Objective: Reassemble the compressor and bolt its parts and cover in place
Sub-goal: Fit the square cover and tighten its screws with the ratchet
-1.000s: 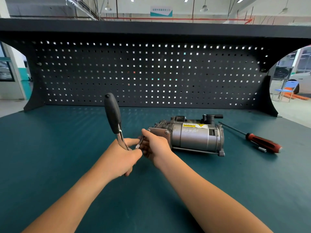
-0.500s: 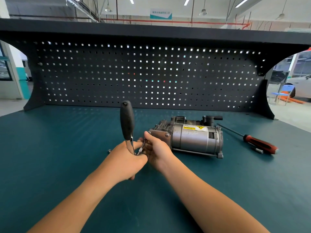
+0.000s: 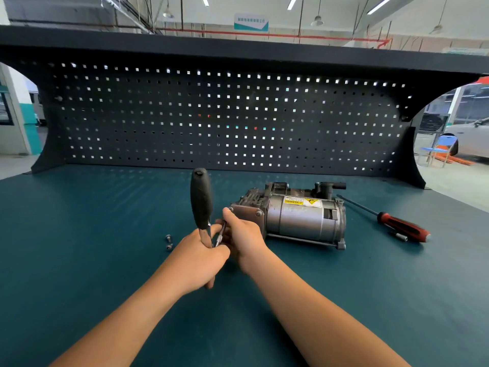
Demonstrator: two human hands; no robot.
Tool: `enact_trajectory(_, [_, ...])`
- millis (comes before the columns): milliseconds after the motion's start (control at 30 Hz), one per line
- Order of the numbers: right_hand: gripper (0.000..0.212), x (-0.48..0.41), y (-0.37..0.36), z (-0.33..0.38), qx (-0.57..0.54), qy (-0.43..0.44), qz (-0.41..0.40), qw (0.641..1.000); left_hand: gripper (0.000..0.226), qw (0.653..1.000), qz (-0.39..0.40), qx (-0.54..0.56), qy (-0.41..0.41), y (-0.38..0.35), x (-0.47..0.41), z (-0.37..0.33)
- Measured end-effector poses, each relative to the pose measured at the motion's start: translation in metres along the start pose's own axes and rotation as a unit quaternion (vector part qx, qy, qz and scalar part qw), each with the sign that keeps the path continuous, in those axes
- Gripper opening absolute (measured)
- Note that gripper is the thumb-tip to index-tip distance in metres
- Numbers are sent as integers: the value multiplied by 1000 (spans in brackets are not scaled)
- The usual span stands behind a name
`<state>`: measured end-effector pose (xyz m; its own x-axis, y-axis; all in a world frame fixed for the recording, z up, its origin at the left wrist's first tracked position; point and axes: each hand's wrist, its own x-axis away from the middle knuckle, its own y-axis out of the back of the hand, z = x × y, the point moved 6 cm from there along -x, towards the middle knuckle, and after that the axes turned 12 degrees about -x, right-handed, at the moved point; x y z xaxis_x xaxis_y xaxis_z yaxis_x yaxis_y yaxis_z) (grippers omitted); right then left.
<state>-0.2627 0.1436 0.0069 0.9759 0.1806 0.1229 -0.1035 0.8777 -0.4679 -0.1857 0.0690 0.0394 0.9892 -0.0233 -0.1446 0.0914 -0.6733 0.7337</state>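
At mid-worktop (image 3: 79, 234) the compressor (image 3: 299, 218) lies on its side, its cover (image 3: 247, 213) facing me. My left grip (image 3: 197, 258) holds the ratchet (image 3: 201, 197), black handle upright. My right grip (image 3: 242, 237) pinches the silver bit (image 3: 221, 234) just beside the cover. Two bolts (image 3: 168, 242) lie left, a screwdriver (image 3: 402, 227) right.

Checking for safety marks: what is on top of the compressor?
A yellow warning label sits atop the compressor, a black fitting behind it. The right hand covers part of its end plate.
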Motion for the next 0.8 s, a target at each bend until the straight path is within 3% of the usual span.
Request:
enact_trajectory(100, [30, 3, 0, 1, 27, 22, 3, 999, 48, 1000, 6, 13, -5, -3, 5, -5])
enact_trajectory(267, [34, 6, -2, 2, 41, 28, 11, 999, 46, 999, 14, 42, -13, -5, 5, -10])
enact_trajectory(500, [33, 5, 1, -1, 29, 3, 3, 1000, 56, 974, 31, 222, 36, -15, 4, -6])
enact_trajectory(633, [32, 5, 1, 1, 19, 12, 10, 1000, 60, 977, 21, 210, 28, -12, 2, -4])
enact_trajectory(700, [38, 6, 3, 5, 106, 47, -7, 993, 61, 980, 16, 196, 28, -8, 1, -3])
enact_trajectory(800, [48, 13, 11, 26, 272, 181, -58, 943, 60, 986, 2, 159, 39, -2, 0, -1])
